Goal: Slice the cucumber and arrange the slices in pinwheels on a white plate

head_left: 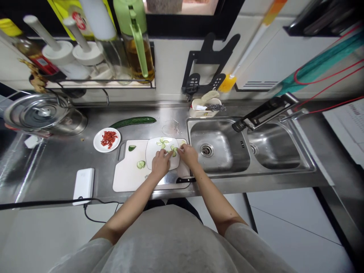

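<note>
A white plate [152, 149] lies on the cutting board [122, 178], with thin cucumber slices [162, 142] fanned out near its far edge. Over the plate's near part, my left hand [161, 163] has its fingertips closed on a cucumber slice [173, 152]. From the right, my right hand [189, 154] pinches at the same small group of slices. The fingertips partly hide what they grip. A kitchen knife [184, 180] rests along the board's near right, its blade toward the left. More stacked slices [141, 164] and a cucumber end piece [132, 148] sit left of the plate.
A whole cucumber [133, 121] lies behind the board, beside a small plate [96, 143] of chopped red pieces. A double sink [222, 151] adjoins on the right. A lidded pot [66, 119] stands far left, and a white power bank [83, 184] with cable lies nearer.
</note>
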A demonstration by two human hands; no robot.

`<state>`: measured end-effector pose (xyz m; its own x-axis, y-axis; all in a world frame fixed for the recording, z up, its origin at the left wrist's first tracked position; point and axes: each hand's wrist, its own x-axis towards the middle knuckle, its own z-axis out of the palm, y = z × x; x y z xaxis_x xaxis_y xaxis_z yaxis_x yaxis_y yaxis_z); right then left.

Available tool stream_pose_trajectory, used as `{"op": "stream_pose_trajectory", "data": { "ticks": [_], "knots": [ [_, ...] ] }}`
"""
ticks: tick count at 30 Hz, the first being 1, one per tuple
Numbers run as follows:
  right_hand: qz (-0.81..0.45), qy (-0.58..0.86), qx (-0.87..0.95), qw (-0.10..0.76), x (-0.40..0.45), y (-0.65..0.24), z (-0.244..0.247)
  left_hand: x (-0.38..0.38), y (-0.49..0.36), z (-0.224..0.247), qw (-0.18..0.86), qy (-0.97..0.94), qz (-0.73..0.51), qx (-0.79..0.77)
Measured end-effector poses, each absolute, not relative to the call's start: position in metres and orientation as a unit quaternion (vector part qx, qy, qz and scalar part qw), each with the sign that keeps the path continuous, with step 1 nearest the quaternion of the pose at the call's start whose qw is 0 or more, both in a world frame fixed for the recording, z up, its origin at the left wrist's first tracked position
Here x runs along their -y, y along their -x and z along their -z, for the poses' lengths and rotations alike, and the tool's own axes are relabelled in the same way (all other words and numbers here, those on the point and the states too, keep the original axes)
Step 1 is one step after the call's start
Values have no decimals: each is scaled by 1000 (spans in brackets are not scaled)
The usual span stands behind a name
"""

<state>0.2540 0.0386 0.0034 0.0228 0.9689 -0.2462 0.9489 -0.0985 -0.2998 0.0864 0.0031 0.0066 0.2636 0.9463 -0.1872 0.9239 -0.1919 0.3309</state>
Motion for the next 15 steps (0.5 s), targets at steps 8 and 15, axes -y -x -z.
{"op": "stream_pose_trajectory", "data": {
  "ticks": [8,15],
  "knots": [
    [-213,715,665,29,-40,-252,3,-6,-90,0,175,-785,-25,-594],
    [-220,712,667,30,-42,-253,3,-7,-89,4,170,-784,-18,-597]
  ]
}}
